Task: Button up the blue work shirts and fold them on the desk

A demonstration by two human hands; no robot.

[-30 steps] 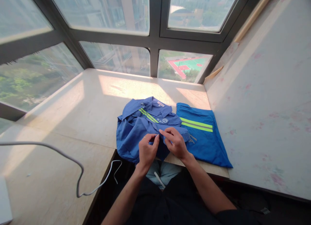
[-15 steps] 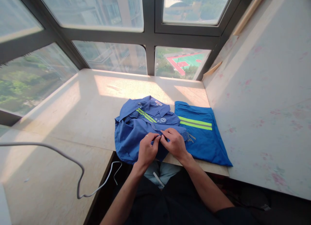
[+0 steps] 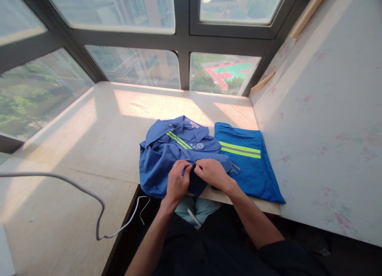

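Observation:
A blue work shirt (image 3: 161, 160) with a collar, a yellow-green reflective stripe and a white gear print lies rumpled on the ledge. My left hand (image 3: 178, 179), a ring on one finger, pinches the shirt's near edge between thumb and fingers. Close beside it, my right hand (image 3: 212, 172) pinches the same edge with bent fingers. What exactly lies under the fingertips is too small to make out. To the right, a folded brighter blue garment (image 3: 247, 176) with a matching reflective stripe lies flat, partly covered by the shirt.
The pale ledge (image 3: 119, 125) ends at the windows (image 3: 134, 65) ahead. A floral-patterned wall (image 3: 325, 133) bounds the right side. From the left a grey cable (image 3: 68, 183) runs across the board and curls near the ledge's gap. My legs are below the front edge.
My hands have moved slightly apart, the left one a little leftward, and the right hand has turned flatter. Both still hold the shirt's edge. The view has shifted slightly.

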